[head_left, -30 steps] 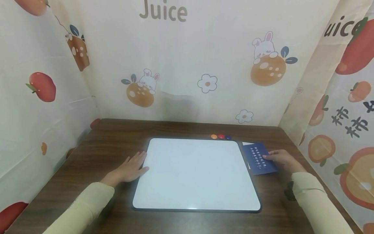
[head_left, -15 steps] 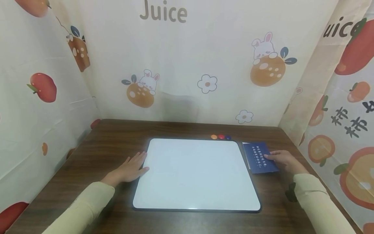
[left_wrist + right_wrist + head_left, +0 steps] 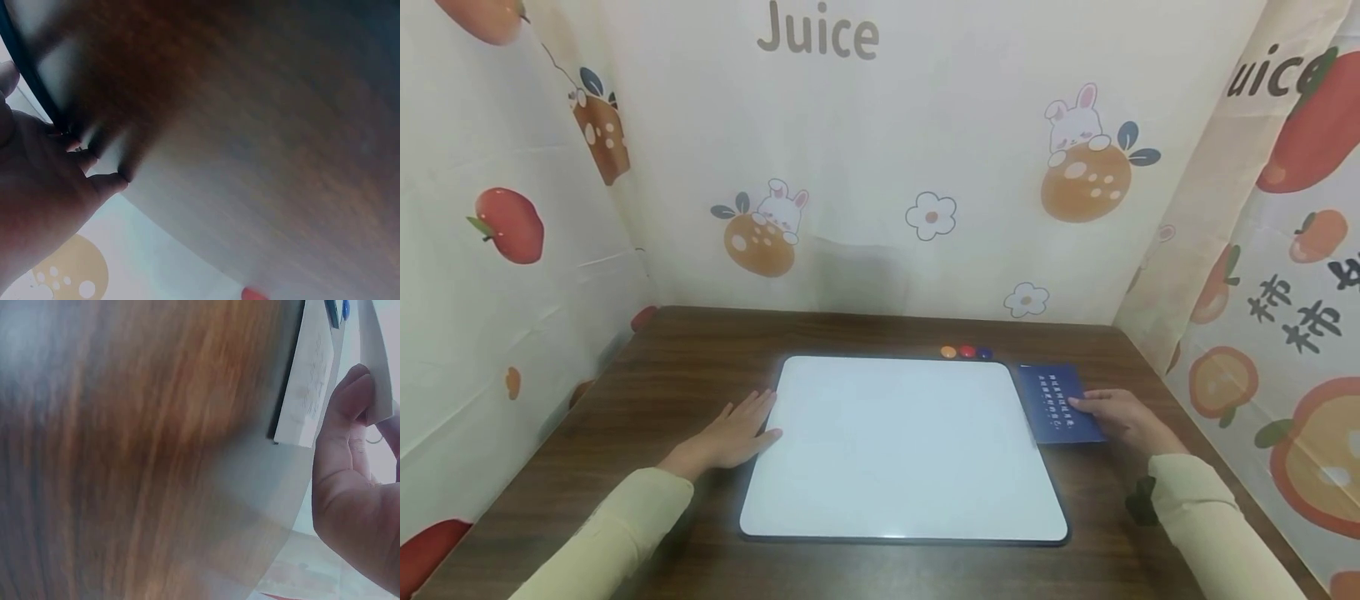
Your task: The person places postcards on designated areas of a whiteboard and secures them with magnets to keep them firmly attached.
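In the head view a whiteboard (image 3: 902, 450) with a dark frame lies flat on the table. My left hand (image 3: 730, 433) rests at its left edge, fingers extended and thumb over the border; the left wrist view shows the fingertips (image 3: 119, 181) on the wood. With thumb and fingers my right hand (image 3: 1127, 417) pinches the right side of a blue card (image 3: 1056, 404) printed with white characters. In the right wrist view the card's pale underside (image 3: 377, 369) is raised, apart from a white card (image 3: 306, 394) with faint writing lying on the table.
Orange (image 3: 949, 352), red (image 3: 967, 352) and dark blue (image 3: 984, 353) round buttons sit in a row behind the whiteboard's back edge. The brown table (image 3: 700, 358) is enclosed by fruit-printed cloth (image 3: 865, 167) at the back and both sides.
My right hand has shifted the blue card slightly left, so it now meets the whiteboard's right edge in the head view and hides the white strip seen beside it. My left hand stays put.
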Motion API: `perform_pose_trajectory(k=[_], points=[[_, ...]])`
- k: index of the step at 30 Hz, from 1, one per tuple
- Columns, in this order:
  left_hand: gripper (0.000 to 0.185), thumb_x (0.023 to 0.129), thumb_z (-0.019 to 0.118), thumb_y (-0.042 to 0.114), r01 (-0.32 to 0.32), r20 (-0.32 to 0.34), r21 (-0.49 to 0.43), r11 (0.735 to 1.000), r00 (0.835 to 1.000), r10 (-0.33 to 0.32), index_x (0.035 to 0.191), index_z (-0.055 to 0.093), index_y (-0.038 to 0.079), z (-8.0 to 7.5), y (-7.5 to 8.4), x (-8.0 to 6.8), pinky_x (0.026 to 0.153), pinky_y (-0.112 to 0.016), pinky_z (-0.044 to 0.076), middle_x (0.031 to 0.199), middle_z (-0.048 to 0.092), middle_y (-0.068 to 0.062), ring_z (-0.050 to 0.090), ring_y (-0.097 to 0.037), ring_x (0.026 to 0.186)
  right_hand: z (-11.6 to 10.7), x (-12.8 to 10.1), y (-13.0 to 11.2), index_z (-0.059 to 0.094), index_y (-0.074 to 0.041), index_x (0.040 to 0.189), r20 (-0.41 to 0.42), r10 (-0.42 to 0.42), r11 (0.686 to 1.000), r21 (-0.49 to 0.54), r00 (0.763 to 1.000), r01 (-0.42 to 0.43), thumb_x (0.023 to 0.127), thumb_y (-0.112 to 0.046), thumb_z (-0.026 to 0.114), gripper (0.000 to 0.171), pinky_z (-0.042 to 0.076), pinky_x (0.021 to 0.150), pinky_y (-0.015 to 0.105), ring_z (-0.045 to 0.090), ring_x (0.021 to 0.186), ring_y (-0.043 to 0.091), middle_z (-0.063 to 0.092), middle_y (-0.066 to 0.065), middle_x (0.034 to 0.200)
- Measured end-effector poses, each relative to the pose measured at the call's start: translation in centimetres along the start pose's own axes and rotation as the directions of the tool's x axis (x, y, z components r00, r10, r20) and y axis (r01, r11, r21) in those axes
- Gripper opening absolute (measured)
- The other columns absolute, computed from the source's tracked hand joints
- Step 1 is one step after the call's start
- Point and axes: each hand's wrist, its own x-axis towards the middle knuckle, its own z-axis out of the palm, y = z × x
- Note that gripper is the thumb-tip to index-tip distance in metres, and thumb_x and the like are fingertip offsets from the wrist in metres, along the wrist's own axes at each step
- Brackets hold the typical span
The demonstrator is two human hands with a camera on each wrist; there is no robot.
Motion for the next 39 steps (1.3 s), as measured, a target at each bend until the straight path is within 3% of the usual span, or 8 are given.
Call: perform_pose_trajectory(k=[6,18,27,34,39], points=[[0.074,0.099,0.044,0.044,-0.007,-0.024,0.0,1.0,1.0,0.007,0.15,0.018,-0.003,0.5,-0.5,0.2,0.109,-0.064,0.005,0.156,0.015,-0.021,0.007,-0.041,0.142,0.8,-0.2,-0.2,0.02,0.019,0.14,0.041,-0.012,0.997,0.079,0.999,0.009,0.089,-0.03,0.068,0.086,0.054,0.083,0.036,0.066,0.087,0.017,0.066,0.009,0.1],[0.072,0.099,0.044,0.042,-0.008,-0.011,0.004,1.0,1.0,0.008,0.149,0.019,-0.004,-0.1,0.2,-0.1,0.108,-0.064,0.006,0.155,0.016,-0.023,0.008,-0.043,0.142,3.0,-0.5,-0.3,0.02,0.016,0.143,0.047,-0.014,0.999,0.047,0.999,0.012,0.085,-0.037,0.071,0.094,0.051,0.088,0.038,0.065,0.094,0.02,0.051,0.027,0.128],[0.072,0.1,0.044,0.041,-0.005,-0.001,0.006,1.0,1.0,0.005,0.149,0.019,-0.005,-0.5,0.5,-0.3,0.108,-0.064,0.006,0.155,0.016,-0.024,0.008,-0.043,0.142,4.1,-0.5,-0.5,0.023,0.014,0.143,0.047,-0.011,0.992,0.128,0.999,0.005,0.082,-0.035,0.075,0.094,0.051,0.089,0.037,0.065,0.094,0.021,0.053,0.024,0.126],[0.071,0.099,0.045,0.041,-0.001,0.0,0.005,1.0,1.0,0.001,0.149,0.02,-0.005,-0.5,0.6,-0.3,0.108,-0.065,0.007,0.155,0.016,-0.024,0.009,-0.043,0.141,4.8,-1.1,-0.7,0.023,0.013,0.144,0.075,-0.037,0.996,0.085,0.997,0.031,0.086,-0.037,0.07,0.09,0.051,0.088,0.039,0.062,0.098,0.024,0.043,0.028,0.133],[0.071,0.099,0.045,0.041,0.002,0.0,0.01,1.0,1.0,-0.002,0.149,0.02,-0.004,-0.5,0.7,-0.2,0.108,-0.064,0.007,0.155,0.017,-0.023,0.009,-0.043,0.141,5.6,-0.9,-1.0,0.022,0.011,0.145,0.058,-0.008,0.988,0.156,0.998,-0.001,0.082,-0.034,0.076,0.094,0.047,0.094,0.039,0.063,0.101,0.023,0.042,0.027,0.137]])
